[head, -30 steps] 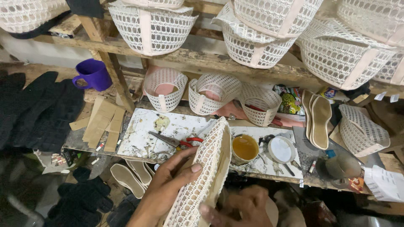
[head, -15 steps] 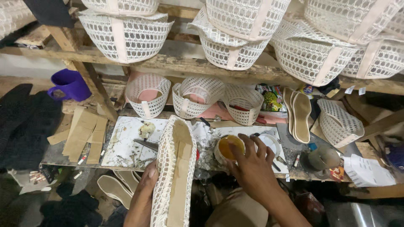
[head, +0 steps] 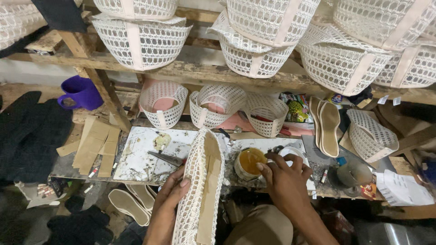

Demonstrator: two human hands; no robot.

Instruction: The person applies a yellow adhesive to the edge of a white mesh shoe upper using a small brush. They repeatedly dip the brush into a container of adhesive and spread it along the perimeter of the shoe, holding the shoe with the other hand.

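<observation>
My left hand grips a white lace shoe upper with a tan insole board inside it, sole side up, pointing away from me. My right hand reaches forward, its fingers at the rim of a small tin of yellow-brown glue on the workbench. A round white lid lies just behind that hand.
Scissors lie on a stained white board. Lace uppers line the back of the bench; lace baskets fill the wooden shelf above. A purple mug, cardboard strips and tan insoles sit around.
The lace upper has turned from tilted to straight in front of me. My right hand came up from below, reached the glue tin, and now rests at its rim.
</observation>
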